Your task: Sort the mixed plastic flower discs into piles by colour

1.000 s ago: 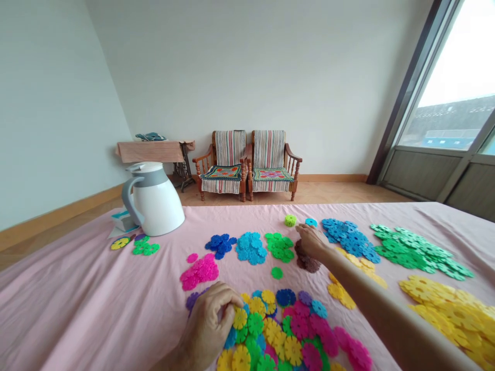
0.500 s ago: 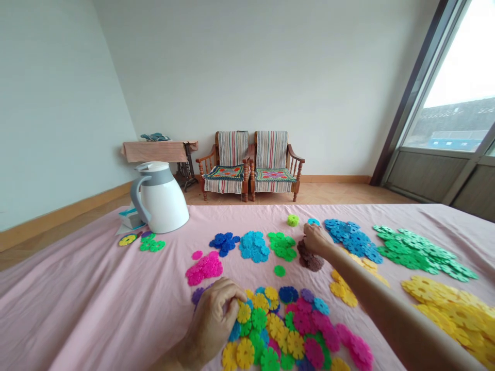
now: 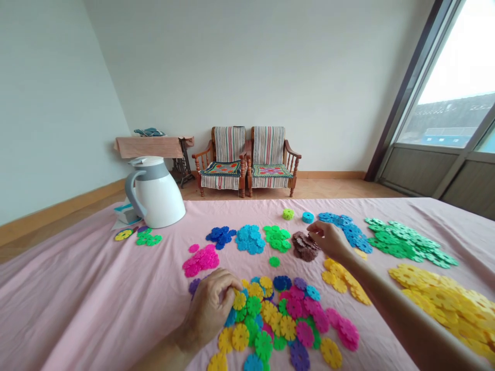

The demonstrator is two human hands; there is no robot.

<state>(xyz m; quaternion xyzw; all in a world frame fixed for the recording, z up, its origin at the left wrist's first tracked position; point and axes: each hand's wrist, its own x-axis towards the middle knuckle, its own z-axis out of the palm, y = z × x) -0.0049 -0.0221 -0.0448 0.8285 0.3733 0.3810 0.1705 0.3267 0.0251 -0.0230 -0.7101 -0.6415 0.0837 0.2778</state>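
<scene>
My left hand [image 3: 211, 306] rests curled on the near left edge of a mixed heap of coloured plastic flower discs [image 3: 286, 322], its fingertips on a yellow disc; whether it grips one is unclear. My right hand [image 3: 328, 238] is stretched out past the heap, fingers apart, just right of a small pile of brown discs [image 3: 303, 246]. Nothing shows in its fingers. Sorted piles lie beyond: pink [image 3: 201, 260], dark blue [image 3: 221, 235], light blue [image 3: 249, 238] and green [image 3: 277, 238].
A pink cloth [image 3: 77, 299] covers the table. A white jug [image 3: 154, 193] stands at the far left. Big piles of blue [image 3: 348, 229], green [image 3: 406, 242] and yellow discs [image 3: 448, 301] lie on the right. Two wooden armchairs [image 3: 247, 162] stand by the far wall.
My right hand has lifted off the brown pile and drawn back to the right of it. The left hand stays on the mixed heap. The view has shifted slightly.
</scene>
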